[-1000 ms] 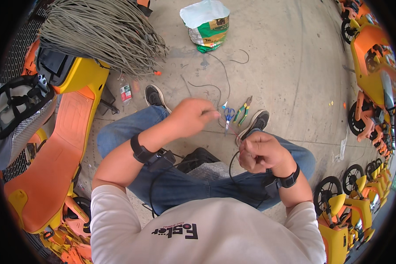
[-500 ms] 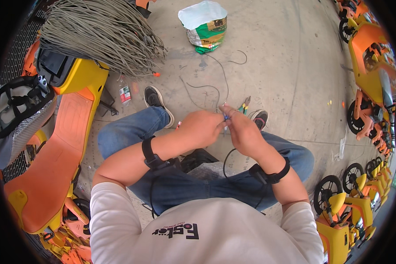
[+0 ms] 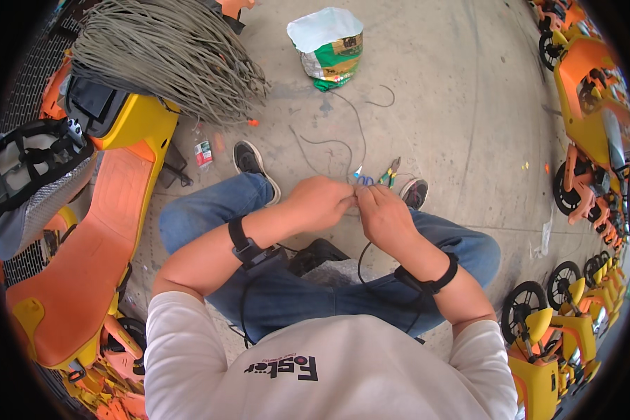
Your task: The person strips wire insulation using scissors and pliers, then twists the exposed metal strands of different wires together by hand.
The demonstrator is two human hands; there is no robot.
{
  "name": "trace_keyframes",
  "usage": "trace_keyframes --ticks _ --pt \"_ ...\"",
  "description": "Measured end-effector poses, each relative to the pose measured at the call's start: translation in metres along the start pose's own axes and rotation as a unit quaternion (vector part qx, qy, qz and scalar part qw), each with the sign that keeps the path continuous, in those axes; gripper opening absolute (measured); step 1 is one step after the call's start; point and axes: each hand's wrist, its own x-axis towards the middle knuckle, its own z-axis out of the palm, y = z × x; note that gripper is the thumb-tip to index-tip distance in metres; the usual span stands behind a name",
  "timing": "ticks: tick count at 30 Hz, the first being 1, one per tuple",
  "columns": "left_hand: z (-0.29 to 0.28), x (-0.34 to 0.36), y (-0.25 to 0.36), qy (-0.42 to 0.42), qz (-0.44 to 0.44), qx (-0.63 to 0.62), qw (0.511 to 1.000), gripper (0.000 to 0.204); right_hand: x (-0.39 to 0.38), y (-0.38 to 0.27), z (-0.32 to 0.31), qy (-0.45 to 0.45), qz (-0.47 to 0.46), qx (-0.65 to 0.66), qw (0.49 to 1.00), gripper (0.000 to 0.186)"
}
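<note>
Cable [image 3: 360,264] between knees [image 3: 178,222], wide floor [image 3: 455,126] ahead

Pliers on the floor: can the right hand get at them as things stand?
Probably yes: the pliers lie just past the right hand, nothing visible blocking the way, though that hand seems to hide their handle ends. It looks occupied beside the left hand, so may need freeing first.

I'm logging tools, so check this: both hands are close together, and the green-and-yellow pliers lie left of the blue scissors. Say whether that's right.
The side is wrong: in the head view, the pliers lie right of the blue scissors. The left hand and right hand are close together.
</note>
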Motion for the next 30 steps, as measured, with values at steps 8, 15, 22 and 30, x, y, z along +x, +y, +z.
trace_keyframes --ticks 8,15,22,30 --pt "0.001 -0.019 -0.007 -0.045 0.123 -0.007 0.991 0.016 -0.027 -0.012 -0.017 -0.026 -0.026 0.067 0.997 0.023" --pt "-0.02 -0.009 -0.024 -0.03 0.132 -0.07 0.988 0.015 -0.025 0.008 -0.021 0.021 0.0 0.073 0.997 0.026" --pt "-0.056 -0.005 -0.036 -0.026 0.08 -0.107 0.991 0.011 -0.02 0.02 -0.031 0.033 0.032 0.091 0.995 0.029" --pt "-0.078 -0.009 -0.041 0.014 0.094 -0.073 0.993 0.011 -0.021 0.023 -0.039 0.062 0.047 0.104 0.991 0.031"
